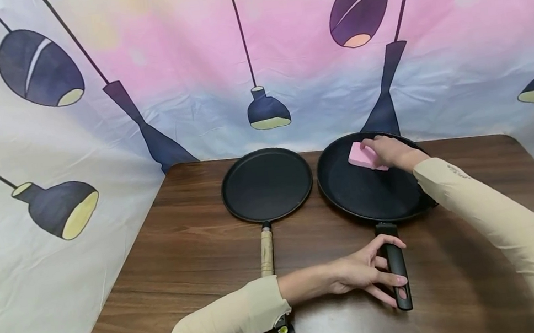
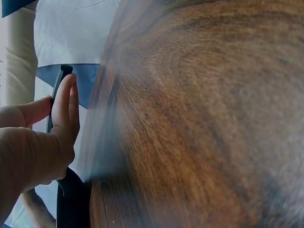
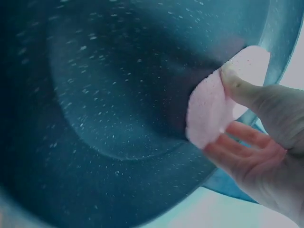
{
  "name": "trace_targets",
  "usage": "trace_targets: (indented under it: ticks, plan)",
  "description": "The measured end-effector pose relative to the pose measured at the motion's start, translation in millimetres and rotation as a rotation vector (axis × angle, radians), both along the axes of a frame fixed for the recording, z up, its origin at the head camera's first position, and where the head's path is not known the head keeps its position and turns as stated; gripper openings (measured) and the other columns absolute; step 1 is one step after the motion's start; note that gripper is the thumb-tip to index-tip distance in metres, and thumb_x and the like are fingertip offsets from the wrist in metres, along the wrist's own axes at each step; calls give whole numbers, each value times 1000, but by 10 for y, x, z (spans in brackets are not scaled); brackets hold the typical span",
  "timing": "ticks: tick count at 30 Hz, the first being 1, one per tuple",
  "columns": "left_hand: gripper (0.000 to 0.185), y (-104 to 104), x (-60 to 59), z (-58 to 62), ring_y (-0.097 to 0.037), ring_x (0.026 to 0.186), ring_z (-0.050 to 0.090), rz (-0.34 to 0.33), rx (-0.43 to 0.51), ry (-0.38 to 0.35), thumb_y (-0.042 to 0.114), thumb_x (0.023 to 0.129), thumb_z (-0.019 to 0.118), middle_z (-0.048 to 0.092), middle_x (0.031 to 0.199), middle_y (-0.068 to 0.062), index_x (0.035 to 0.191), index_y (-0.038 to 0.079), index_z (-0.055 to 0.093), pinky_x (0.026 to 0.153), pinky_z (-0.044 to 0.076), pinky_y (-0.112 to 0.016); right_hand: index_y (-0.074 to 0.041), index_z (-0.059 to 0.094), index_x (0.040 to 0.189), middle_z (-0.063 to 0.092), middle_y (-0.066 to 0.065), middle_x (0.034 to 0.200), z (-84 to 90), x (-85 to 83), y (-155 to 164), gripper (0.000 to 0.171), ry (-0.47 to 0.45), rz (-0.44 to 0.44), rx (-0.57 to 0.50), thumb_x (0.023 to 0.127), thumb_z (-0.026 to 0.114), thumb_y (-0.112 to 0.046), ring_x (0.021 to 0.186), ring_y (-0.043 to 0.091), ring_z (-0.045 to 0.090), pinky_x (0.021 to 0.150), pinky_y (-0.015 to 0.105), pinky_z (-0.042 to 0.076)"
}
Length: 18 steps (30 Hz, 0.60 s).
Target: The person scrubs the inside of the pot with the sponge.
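Observation:
My right hand (image 1: 392, 152) grips a pink sponge (image 1: 360, 156) against the inside of the larger black frying pan (image 1: 363, 196), toward its far side. In the right wrist view the sponge (image 3: 206, 111) is bent between thumb and fingers, and pale specks dot the pan's dark surface (image 3: 118, 118). Lower down, my left hand (image 1: 365, 270) holds that pan's black handle (image 1: 397, 264), which points toward me. The left wrist view has thumb and fingers pinching the handle (image 2: 66, 69) from both sides.
A smaller flat black pan (image 1: 267, 184) lies to the left, its wooden handle (image 1: 266, 250) passing beneath my left forearm. Both pans are on a brown wooden table (image 1: 181, 243). Behind its far edge hangs a cloth printed with lamps (image 1: 180, 110).

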<state>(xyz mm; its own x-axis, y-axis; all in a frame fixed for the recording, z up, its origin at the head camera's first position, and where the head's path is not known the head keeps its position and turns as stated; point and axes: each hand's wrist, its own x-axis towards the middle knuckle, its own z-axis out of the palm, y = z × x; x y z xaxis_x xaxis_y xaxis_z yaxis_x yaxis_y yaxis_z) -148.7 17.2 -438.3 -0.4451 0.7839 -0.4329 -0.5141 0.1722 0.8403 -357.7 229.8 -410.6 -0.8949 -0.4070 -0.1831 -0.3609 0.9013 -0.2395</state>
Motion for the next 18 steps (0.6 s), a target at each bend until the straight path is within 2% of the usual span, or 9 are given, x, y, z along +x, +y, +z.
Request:
trace_targets:
  ticks: [3,6,10,13,16,18]
  plan:
    - [58,11,-10,19,-37,96,72,3,6,1,-8,99,58,64,96,-10,139,31,44,86,63,-54,-4,50,139,54,36,128,57,119,39,56,-6,44,30,89,76,-4,97,41,57,83,53,55]
    - [57,9,-20,38,-28,89,71,1,4,4,-8,99,58,65,96,-9,138,32,44,85,64,-52,-8,56,131,61,30,120,125,323,74,57,6,127,39,82,83,-6,91,36,59,78,50,56]
    - [55,0,-23,49,-26,86,71,-4,-1,21,-7,99,58,66,94,-9,135,32,45,83,65,-49,-15,60,121,68,18,108,168,649,94,57,39,260,41,74,91,-12,83,27,60,74,44,57]
    - [54,2,-17,53,-28,87,72,-9,-4,30,-6,99,59,66,94,-8,133,32,45,82,65,-47,-17,60,118,68,15,106,160,843,96,56,55,312,27,73,91,-10,80,24,58,71,40,57]
    - [53,17,-3,54,-30,89,73,-17,-3,32,-6,99,59,66,94,-8,134,32,44,82,65,-47,-17,61,119,67,14,107,144,920,101,55,48,304,13,73,89,-4,79,24,57,68,37,56]
    - [53,20,0,60,-32,92,73,-14,0,28,-7,100,59,66,95,-9,134,31,44,83,65,-48,-16,61,120,67,15,107,140,863,94,56,42,292,17,73,90,-5,80,24,58,69,37,56]
